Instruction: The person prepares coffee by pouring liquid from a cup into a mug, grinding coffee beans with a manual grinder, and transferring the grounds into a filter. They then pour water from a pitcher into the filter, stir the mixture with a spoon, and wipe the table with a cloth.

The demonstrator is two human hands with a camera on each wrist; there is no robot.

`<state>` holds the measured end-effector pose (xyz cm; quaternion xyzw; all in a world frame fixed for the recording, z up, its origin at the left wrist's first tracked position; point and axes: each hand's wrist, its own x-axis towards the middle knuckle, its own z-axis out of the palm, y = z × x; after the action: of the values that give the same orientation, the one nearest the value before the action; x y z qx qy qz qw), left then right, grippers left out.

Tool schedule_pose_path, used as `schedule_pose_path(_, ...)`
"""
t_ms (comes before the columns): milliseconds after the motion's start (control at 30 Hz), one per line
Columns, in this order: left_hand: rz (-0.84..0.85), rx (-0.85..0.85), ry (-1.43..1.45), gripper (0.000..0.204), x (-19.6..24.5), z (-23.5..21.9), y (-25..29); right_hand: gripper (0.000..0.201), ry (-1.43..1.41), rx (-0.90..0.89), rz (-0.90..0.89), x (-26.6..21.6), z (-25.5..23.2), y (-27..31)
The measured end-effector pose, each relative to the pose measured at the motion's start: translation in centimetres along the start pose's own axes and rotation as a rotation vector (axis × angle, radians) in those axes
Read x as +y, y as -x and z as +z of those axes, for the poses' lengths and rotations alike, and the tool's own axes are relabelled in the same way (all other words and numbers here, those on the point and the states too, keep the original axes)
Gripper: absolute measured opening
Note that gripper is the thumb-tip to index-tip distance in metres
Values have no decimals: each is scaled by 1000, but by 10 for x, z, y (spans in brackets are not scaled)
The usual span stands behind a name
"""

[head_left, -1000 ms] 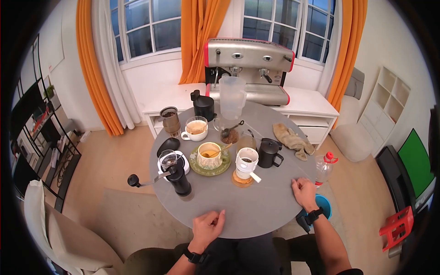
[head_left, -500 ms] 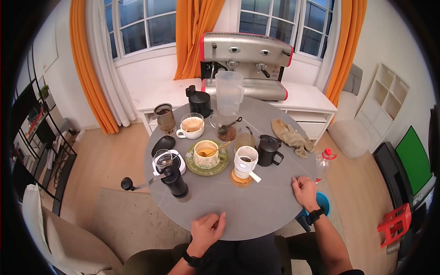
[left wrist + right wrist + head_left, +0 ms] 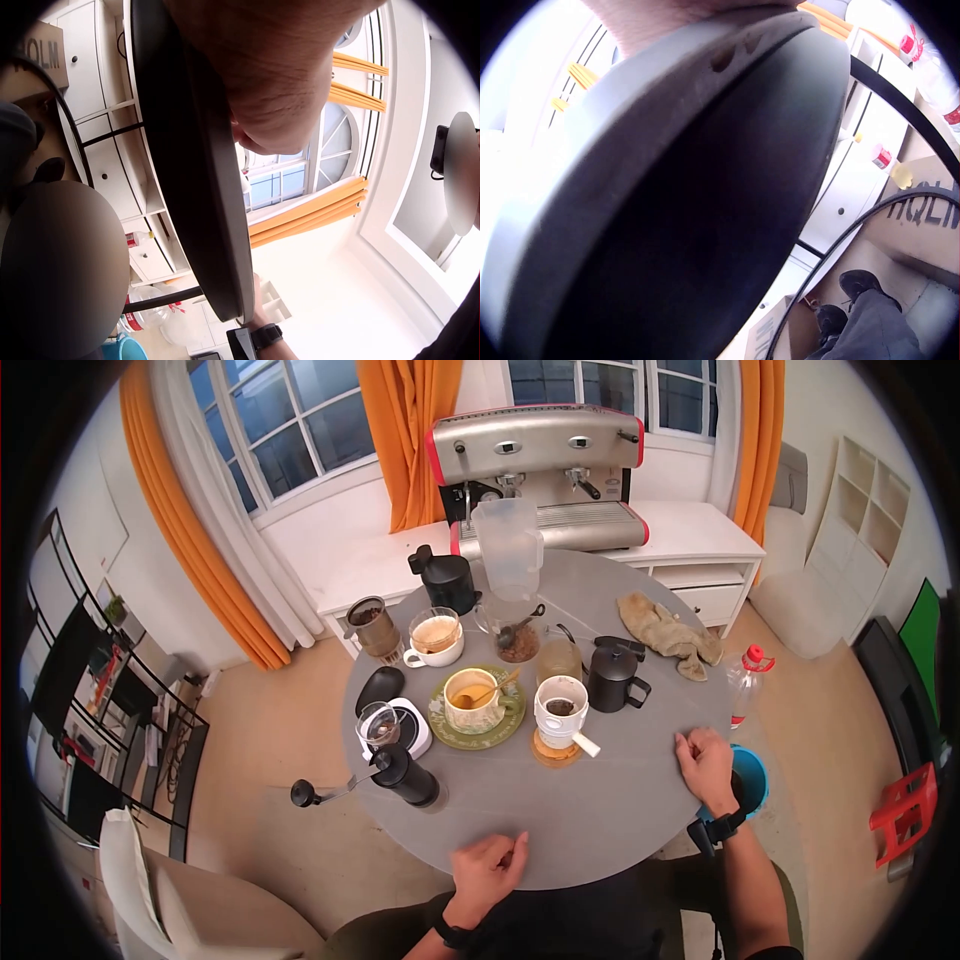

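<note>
My left hand (image 3: 487, 870) rests at the front edge of the round grey table (image 3: 560, 830), fingers loosely curled around nothing. Farther right along the rim lies my right hand (image 3: 707, 765), also idle and loosely curled. In both wrist views the table's edge and dark underside fill much of the picture. Nearest the hands are a white dripper (image 3: 560, 705) with dark grounds over a wooden coaster (image 3: 557, 750), a black lidded pot (image 3: 614, 678) and a hand grinder (image 3: 405, 775) with a crank. A patterned cup (image 3: 470, 712) with a spoon stands on a green saucer (image 3: 470, 738).
Farther back stand a glass cup (image 3: 437, 640), black kettle (image 3: 447, 582), clear pitcher (image 3: 508, 550) and a crumpled cloth (image 3: 665, 632). A white scale (image 3: 412, 732) sits left. Beyond the table is an espresso machine (image 3: 540, 460); a blue bucket (image 3: 755, 778) is below the right edge.
The head view has swung a little, so the table and its things appear shifted to the right. Both hands keep their places on the table edge, and nothing on it has moved.
</note>
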<state>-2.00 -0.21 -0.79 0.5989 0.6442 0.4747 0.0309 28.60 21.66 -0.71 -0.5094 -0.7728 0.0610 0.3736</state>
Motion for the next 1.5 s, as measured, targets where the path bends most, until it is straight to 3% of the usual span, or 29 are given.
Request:
schedule_pose_path(800,-123,67,0,38,5,8,3,35,16,-29,-32,5,1,-1)
schedule_pose_path(1500,-50,62,-44,38,-1,8,4,36,37,-26,-30,1,-1,-1)
